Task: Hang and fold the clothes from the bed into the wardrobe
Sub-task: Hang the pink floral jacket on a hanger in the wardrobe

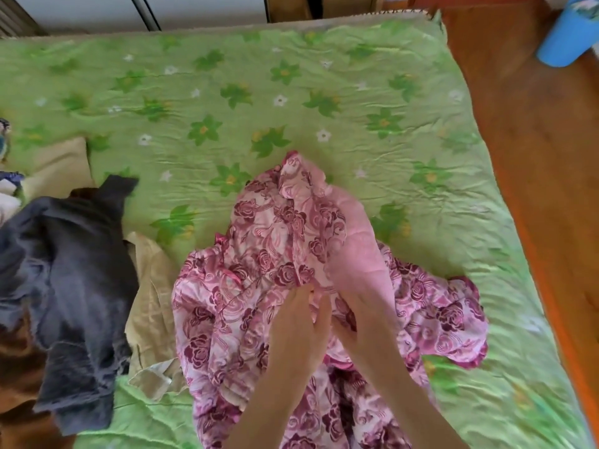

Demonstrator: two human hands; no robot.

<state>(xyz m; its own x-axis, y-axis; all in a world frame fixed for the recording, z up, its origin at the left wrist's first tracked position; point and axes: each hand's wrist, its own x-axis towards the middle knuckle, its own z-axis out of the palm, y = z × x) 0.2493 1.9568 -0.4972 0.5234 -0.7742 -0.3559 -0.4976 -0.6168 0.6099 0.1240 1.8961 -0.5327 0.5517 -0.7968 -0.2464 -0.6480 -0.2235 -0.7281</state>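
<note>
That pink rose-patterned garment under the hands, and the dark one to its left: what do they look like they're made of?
The pink garment looks like a thin, smooth woven fabric, perhaps satin or polyester: it has a slight sheen and a plain pink lining. The dark grey garment looks like a matte, soft knit, possibly cotton jersey or fleece: dull, faintly fuzzy surface. Neither can be told for certain.

Glossy, satin-like pink rose-print garment; matt dark grey knit sweater; wrinkled, quilted green cloth bedcover; polished wooden floor.
</note>
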